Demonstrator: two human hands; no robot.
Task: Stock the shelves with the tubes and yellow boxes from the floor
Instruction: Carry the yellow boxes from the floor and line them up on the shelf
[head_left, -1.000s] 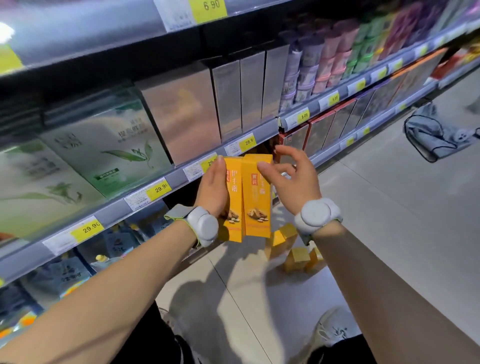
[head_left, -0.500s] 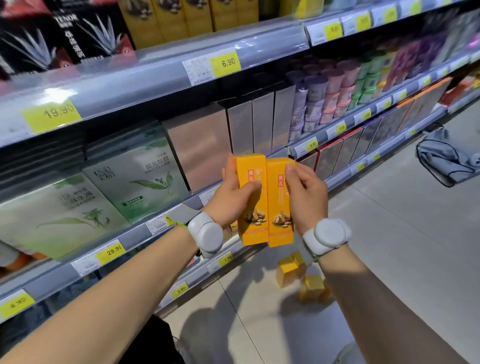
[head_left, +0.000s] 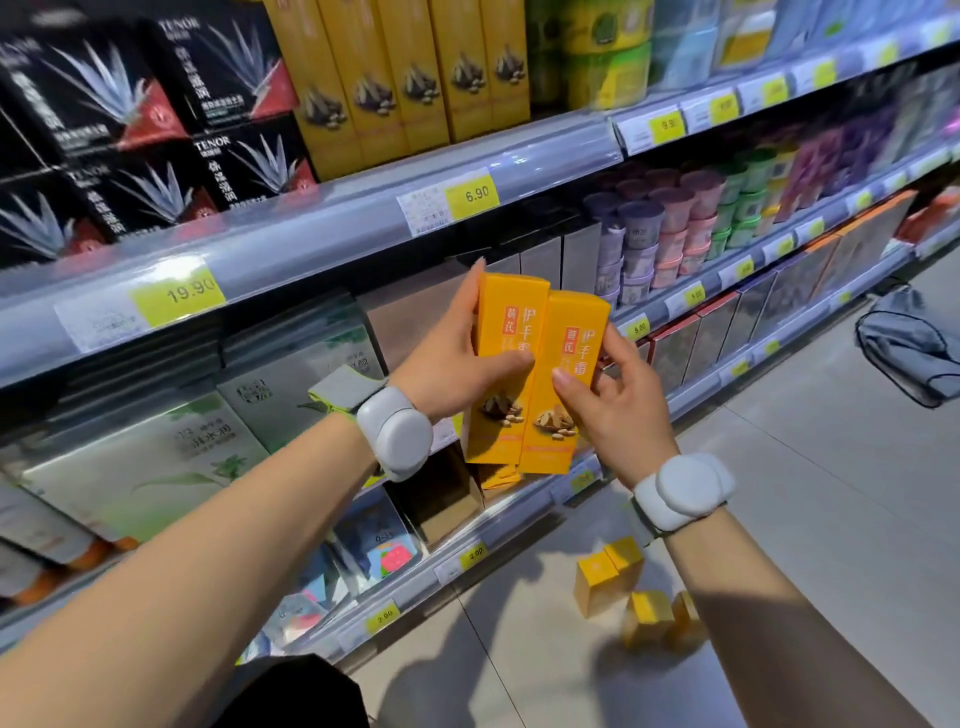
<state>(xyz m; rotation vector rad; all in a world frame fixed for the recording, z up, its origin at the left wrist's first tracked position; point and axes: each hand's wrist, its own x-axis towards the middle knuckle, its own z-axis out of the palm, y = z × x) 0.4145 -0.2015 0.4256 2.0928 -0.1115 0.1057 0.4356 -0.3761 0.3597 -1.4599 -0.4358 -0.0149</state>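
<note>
A: Where are your two boxes right now?

B: Centre of your view, upright and touching side by side. Your left hand (head_left: 447, 364) grips the left box (head_left: 506, 364), thumb across its front. Your right hand (head_left: 613, 400) pinches the right box (head_left: 563, 384) by thumb and fingertips. Neither hand is free.

A: And where should they go?

B: I'd judge the matching yellow row (head_left: 415, 73) on the upper shelf (head_left: 363, 218), at about twelve o'clock from your hands, a little toward eleven. Those cartons stand on end, and yours already have their long axis nearly vertical, tipped slightly to one o'clock, so little turning is needed.

A: Which hand leads?

B: The left looks nearer that row. More boxes (head_left: 623, 587) lie on the floor (head_left: 779, 519) at five o'clock, by your right forearm.
</note>
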